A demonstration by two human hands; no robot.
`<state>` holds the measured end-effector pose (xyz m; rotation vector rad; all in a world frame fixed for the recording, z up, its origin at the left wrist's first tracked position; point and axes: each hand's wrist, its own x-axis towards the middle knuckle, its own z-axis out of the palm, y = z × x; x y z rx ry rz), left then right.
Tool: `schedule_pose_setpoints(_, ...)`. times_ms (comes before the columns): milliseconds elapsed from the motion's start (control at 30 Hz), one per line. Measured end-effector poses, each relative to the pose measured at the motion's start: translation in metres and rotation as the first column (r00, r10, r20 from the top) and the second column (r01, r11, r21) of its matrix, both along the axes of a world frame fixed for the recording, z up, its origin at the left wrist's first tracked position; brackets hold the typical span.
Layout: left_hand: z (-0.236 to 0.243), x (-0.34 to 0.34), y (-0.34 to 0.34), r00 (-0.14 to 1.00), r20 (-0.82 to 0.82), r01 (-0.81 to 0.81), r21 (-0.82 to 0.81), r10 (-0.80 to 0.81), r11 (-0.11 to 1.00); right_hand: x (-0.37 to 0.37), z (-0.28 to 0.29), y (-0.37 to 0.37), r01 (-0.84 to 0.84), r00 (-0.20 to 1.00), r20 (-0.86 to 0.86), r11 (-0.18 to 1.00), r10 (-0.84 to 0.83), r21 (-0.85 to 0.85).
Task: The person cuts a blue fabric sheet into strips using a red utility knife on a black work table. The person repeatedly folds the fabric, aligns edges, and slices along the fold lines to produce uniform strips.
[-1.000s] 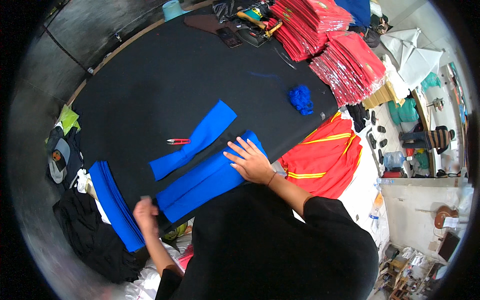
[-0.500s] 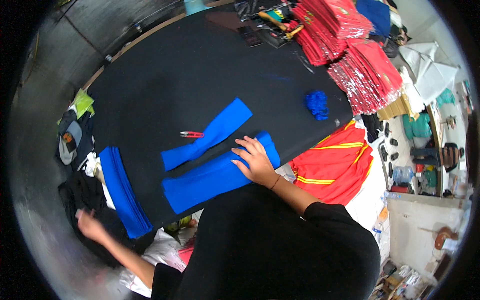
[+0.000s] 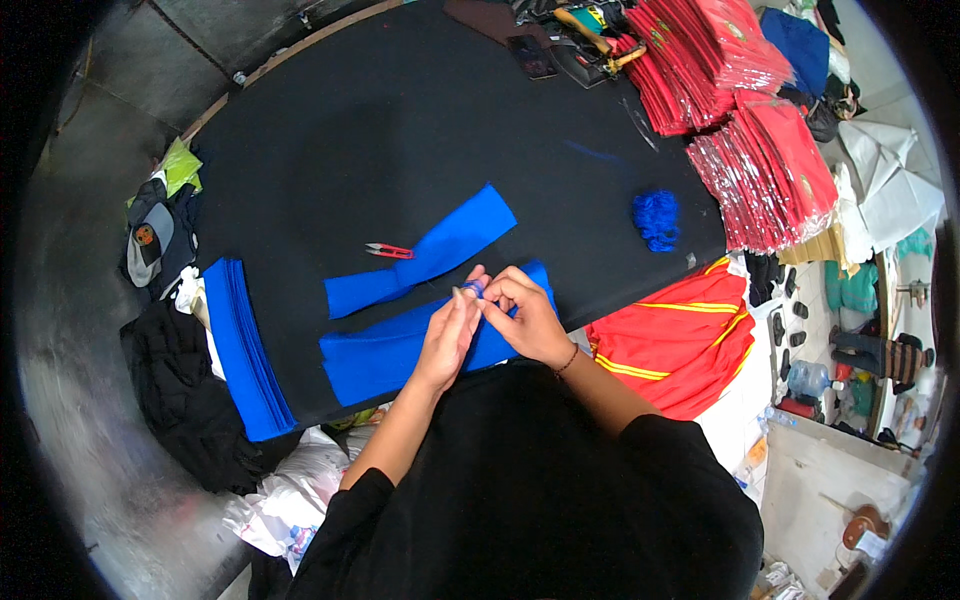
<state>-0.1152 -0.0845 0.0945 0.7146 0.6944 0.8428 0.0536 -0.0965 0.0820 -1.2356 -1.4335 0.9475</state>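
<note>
My left hand [image 3: 452, 335] and my right hand [image 3: 530, 318] meet above the near blue fabric strip [image 3: 375, 358]. Their fingertips pinch a small blue piece [image 3: 473, 288], which could be thread or cloth; the fingers partly cover it. Beyond them a second, narrower blue strip [image 3: 465, 232] lies slantwise, pinched in at its middle. Red thread snips [image 3: 389, 251] rest against its far side. At the table's left edge a stack of folded blue strips [image 3: 248, 350] is piled. A tangle of blue thread [image 3: 656, 220] sits to the right.
Stacks of red items in clear wrappers [image 3: 765, 180] stand at the back right of the black table [image 3: 320, 170], near a phone [image 3: 531, 57]. Red cloth with yellow stripes [image 3: 675, 345] lies off the right edge. Black cloth [image 3: 185, 400] and a cap [image 3: 150, 245] are at the left.
My left hand has come from the far left, beyond the blue stack, to join my right hand. The right has lifted from lying on the near strip into a pinch.
</note>
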Motion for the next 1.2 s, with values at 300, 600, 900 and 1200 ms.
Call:
schedule_pose_setpoints(300, 0.022, 0.028, 0.048, 0.879, -0.230, 0.466, 0.233, -0.418, 0.853, 0.123, -0.015, 0.020, 0.294, 0.891, 0.334, 0.951, -0.308, 0.093)
schedule_pose_setpoints(600, -0.068, -0.076, 0.135, -0.108, -0.874, 0.560, 0.341, 0.474, 0.755, 0.329, -0.079, 0.004, 0.757, 0.548, 0.572, 0.652, -0.610, -0.029)
schedule_pose_setpoints(900, -0.079, -0.110, 0.141, -0.114, -0.867, 0.585, 0.335, 0.484, 0.738, 0.360, -0.054, -0.041, 0.637, 0.719, 0.499, 0.746, -0.484, -0.193)
schedule_pose_setpoints(1200, -0.054, -0.079, 0.148, 0.065, -0.818, 0.420, 0.542, 0.572, 0.728, 0.361, -0.036, -0.030, 0.457, 0.874, 0.275, 0.870, -0.401, -0.184)
